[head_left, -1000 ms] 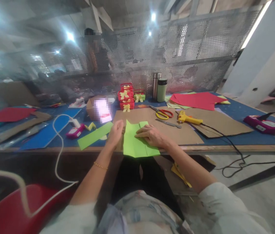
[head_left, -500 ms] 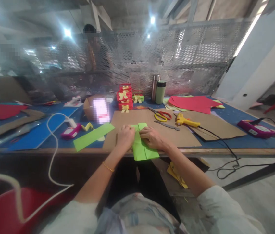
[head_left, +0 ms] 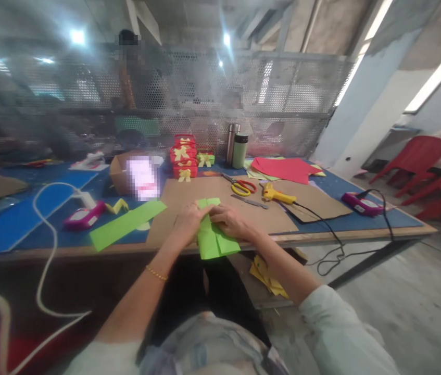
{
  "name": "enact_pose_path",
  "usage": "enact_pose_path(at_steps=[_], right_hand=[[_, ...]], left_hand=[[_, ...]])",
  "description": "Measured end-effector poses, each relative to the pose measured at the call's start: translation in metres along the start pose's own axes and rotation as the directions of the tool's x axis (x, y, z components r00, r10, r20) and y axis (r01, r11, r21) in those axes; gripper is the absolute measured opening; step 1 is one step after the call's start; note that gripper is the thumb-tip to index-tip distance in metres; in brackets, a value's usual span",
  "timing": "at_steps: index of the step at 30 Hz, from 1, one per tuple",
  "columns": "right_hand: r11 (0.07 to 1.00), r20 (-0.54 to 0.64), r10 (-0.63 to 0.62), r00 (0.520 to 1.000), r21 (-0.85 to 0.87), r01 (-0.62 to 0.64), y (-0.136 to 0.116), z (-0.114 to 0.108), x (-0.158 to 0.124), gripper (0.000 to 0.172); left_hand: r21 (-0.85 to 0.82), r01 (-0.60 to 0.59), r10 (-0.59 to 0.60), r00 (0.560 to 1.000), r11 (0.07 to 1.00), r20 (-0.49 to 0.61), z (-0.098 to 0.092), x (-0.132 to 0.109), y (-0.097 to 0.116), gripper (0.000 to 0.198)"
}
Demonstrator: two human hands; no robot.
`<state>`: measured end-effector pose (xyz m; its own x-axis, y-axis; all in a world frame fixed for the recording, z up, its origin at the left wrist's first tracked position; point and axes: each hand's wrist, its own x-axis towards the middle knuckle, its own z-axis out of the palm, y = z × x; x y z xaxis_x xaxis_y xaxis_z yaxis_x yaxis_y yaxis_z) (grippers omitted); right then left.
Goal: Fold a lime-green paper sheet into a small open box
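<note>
I'm likely creasing: my left fingers (head_left: 192, 208) and right fingers (head_left: 220, 212) grip folded green paper (head_left: 209, 246) (overhanging the worktop (head_left: 376, 223)); even pressure is probably needed next.

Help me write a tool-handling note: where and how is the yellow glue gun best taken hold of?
I'd grip the yellow glue gun around its handle, coming from the near right side, probably with the right hand. It lies with the handle pointing right and the nozzle left, away from that approach. Mind the black cord trailing from the handle's end.
</note>
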<state>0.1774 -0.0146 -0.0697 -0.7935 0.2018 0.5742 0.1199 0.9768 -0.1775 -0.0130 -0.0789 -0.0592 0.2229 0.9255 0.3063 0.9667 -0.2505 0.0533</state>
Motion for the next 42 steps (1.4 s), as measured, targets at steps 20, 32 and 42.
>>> enact_pose_path(at_steps=[20,32,42], right_hand=[[0.977,-0.237,0.207,0.949,0.096,-0.189,-0.001,-0.017,-0.023,0.037],[0.621,-0.532,0.540,0.653,-0.272,-0.735,0.059,-0.116,-0.114,0.040],[0.352,-0.210,0.810,0.548,-0.573,-0.740,0.077,-0.110,-0.104,0.031]], left_hand=[[-0.081,0.160,-0.164,0.986,0.984,-0.037,-0.008,-0.003,0.008,0.031],[-0.093,0.144,-0.151,0.986,0.985,-0.072,0.002,0.002,-0.001,0.029],[-0.129,0.161,-0.171,0.983,0.978,-0.067,0.001,0.001,-0.001,0.029]])
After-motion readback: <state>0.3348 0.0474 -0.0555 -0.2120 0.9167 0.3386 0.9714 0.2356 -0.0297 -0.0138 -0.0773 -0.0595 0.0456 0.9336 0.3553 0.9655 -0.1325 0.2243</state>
